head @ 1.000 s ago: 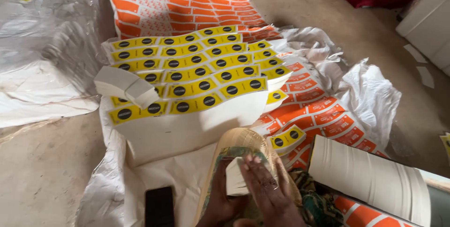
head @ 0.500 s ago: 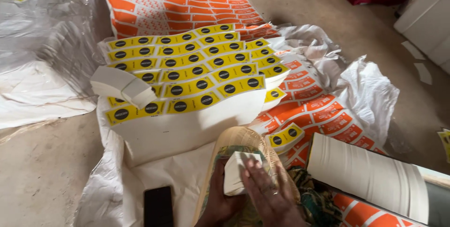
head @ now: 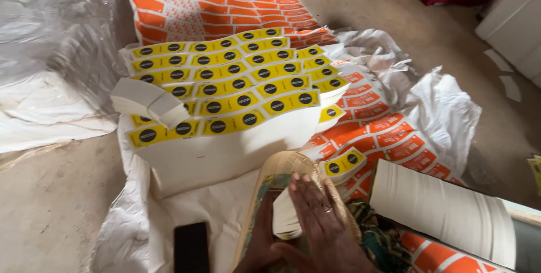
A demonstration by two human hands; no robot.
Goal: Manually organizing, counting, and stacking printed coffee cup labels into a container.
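The right hand has slid flat, fingers together, over the small white stack on the wooden board, just below the big yellow sheets; the left hand grips the board's side underneath.

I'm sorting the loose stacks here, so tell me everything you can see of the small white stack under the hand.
The small white stack looks like thin paper or card pieces piled together, with layered edges showing on its left side. It lies on a tan woven tray, tilted a little. The right hand presses flat on top, fingers spread, hiding most of it. No print shows on it.
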